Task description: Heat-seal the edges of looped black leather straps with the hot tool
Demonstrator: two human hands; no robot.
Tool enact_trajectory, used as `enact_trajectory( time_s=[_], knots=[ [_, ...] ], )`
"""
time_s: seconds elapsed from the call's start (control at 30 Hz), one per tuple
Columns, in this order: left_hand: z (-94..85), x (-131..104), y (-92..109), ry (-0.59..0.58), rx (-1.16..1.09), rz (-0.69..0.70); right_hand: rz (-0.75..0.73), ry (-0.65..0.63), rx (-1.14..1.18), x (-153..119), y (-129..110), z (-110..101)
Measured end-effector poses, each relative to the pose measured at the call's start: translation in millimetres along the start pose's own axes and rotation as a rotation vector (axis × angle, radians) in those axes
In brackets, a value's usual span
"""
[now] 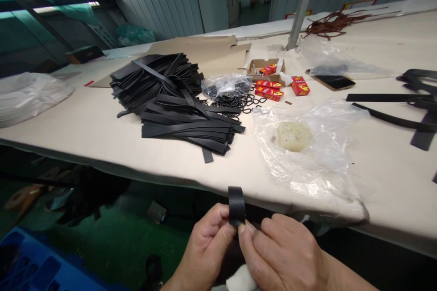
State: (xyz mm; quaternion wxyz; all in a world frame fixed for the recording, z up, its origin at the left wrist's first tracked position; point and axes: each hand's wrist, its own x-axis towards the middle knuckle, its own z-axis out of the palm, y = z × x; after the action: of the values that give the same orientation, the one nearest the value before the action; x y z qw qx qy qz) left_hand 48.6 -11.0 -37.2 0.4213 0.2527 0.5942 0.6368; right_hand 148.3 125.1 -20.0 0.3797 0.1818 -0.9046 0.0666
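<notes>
A black textured strip (236, 201), bent into a loop, stands up between my two hands just off the table's front edge. My left hand (209, 246) pinches the strip's lower part from the left with thumb and fingers. From the right, my right hand (282, 250) grips the same low part, its thumb and fingertips close to the left thumb. The fingertips hide the strip's lower ends. On the table (170, 163) beyond lies a large pile of flat black strips (187, 122).
Black metal rings (235, 100), a clear bag (227, 85), red boxes (269, 93) and a phone (332, 81) lie behind. A yellowish block (294, 136) rests on clear plastic. More black strips (382, 97) are at right, and a blue pallet (34, 263) is lower left.
</notes>
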Motion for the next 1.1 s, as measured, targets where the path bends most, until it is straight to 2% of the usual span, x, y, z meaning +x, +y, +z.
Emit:
enact_trajectory(
  time_s=[0.2,0.37,0.53,1.1],
  knots=[
    [-0.5,3.2,-2.1,0.018,-0.004,0.023,-0.044,-0.030,-0.001,1.1,2.7,-1.7],
    [-1.0,1.2,-8.7,0.010,-0.135,-0.050,-0.080,-0.064,-0.020,3.1,6.0,-4.1],
    [1.8,1.4,-10.8,0.046,-0.210,-0.047,-0.122,-0.108,-0.007,3.8,7.8,-6.5],
    [4.3,0.5,-1.4,0.104,-0.178,0.066,-0.131,-0.057,-0.031,9.7,8.5,-6.7]
  ],
)
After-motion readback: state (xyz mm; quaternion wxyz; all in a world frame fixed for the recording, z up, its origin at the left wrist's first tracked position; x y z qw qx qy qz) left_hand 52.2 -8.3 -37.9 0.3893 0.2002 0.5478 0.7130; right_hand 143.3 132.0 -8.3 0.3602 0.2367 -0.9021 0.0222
